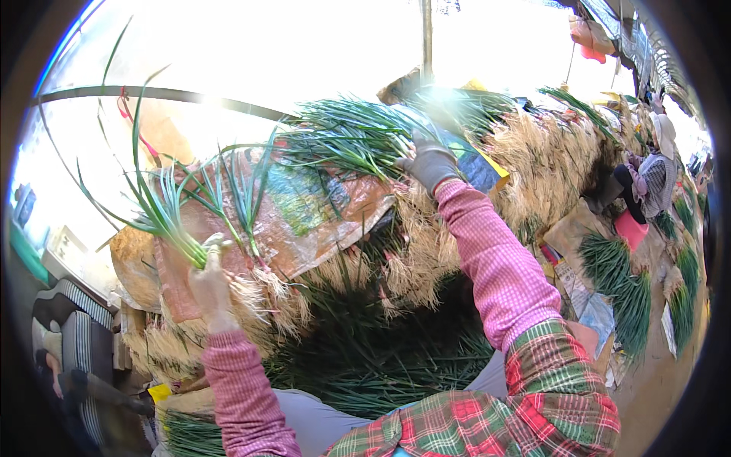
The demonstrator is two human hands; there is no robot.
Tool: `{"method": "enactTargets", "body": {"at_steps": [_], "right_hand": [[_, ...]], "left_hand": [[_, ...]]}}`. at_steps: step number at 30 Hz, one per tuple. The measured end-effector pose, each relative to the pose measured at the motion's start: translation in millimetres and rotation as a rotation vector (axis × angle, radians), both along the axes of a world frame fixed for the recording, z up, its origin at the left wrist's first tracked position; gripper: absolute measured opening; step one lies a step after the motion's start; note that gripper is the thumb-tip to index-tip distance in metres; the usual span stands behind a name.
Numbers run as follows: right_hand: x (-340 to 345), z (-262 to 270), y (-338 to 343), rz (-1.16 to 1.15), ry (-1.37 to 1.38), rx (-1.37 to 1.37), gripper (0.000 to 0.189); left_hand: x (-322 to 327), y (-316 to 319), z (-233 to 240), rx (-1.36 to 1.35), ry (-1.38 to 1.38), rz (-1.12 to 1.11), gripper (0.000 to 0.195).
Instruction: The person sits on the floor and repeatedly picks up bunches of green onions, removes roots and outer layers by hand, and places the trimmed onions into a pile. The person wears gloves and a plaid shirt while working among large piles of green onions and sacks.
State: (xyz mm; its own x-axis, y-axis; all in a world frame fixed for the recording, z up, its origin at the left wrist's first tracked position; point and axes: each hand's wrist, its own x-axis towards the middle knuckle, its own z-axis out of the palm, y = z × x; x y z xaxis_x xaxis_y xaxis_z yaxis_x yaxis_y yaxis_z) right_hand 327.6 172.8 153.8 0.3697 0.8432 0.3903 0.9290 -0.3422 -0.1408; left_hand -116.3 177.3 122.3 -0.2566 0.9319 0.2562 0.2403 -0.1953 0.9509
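My left hand (210,291), in a pale glove, grips a small bunch of green onions (181,243) near their white ends, the leaves fanning up and away. A few more green onions (246,225) lie just right of it, with their roots over the edge of a worn plastic sheet (354,200). In a grey glove, my right hand (431,163) touches a larger heap of green onions (348,134) at its stem end. The fingertips are partly lost among the stems, so its grip is unclear.
Long rows of rooted onions (548,160) run along the bench to the right. Cut green leaves (388,365) lie below, between my legs. Another person (654,171) sits at right beside onion bundles (619,285) on the ground. A person's arm and boot (108,391) show at lower left.
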Motion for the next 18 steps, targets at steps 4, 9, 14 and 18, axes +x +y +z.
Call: {"method": "enactTargets", "body": {"at_steps": [4,9,14,18], "right_hand": [[-28.0,-35.7,2.7,0.112,0.052,-0.283,0.049],[-69.6,-83.6,-16.5,0.489,-0.027,-0.140,0.048],[-48.4,-60.5,1.2,0.474,0.583,0.000,0.022],[-28.3,-49.1,-3.3,0.595,0.490,0.258,0.028]], "left_hand": [[44.2,-32.0,-3.9,0.084,-0.029,-0.164,0.020],[100.6,-52.2,-36.8,-0.262,-0.378,-0.309,0.014],[107.7,-71.3,-70.2,-0.354,-0.663,-0.400,0.022],[93.5,-99.3,-69.4,-0.168,-0.745,-0.466,0.021]]}}
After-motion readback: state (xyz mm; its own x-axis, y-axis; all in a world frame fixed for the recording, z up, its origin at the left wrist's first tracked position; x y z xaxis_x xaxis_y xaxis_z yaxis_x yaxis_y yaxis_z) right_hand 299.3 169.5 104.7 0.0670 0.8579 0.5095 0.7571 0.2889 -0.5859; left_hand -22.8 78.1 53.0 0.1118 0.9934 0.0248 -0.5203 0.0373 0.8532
